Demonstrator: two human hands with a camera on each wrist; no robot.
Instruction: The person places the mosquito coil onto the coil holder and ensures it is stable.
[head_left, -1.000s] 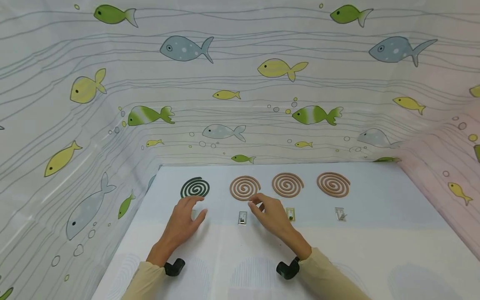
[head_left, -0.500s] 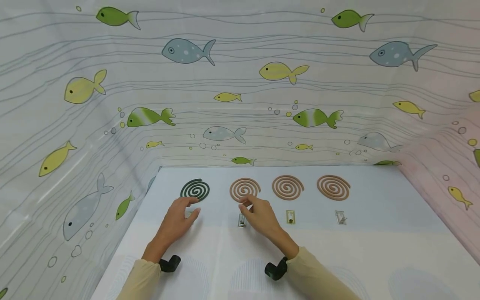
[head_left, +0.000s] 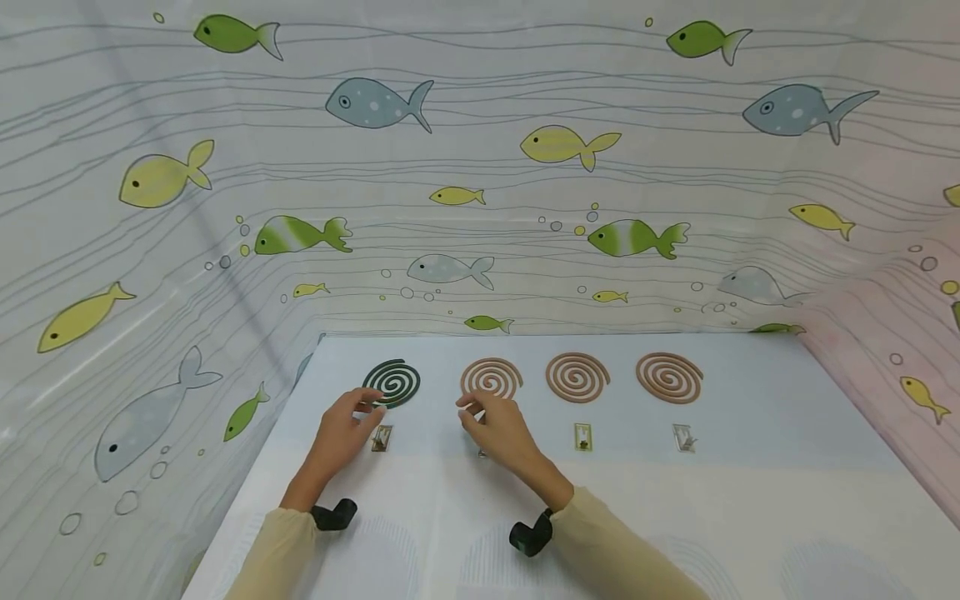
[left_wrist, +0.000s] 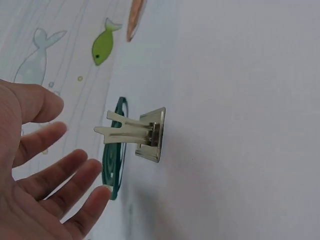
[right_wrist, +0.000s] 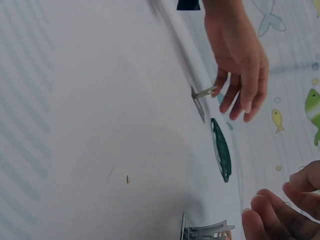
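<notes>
Head view: reaching with the left hand, fingers loosely spread and holding nothing, toward the green coil; hovering the right hand, relaxed and empty, at the near edge of the first brown coil.

Left wrist view: spreading wide beside the metal stand, fingertips near the green coil's edge.

Right wrist view: curling fingers loosely above another stand, gripping nothing.

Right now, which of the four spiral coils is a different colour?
The leftmost coil, by the left hand: it is dark green, while the other three coils are brown.
</notes>
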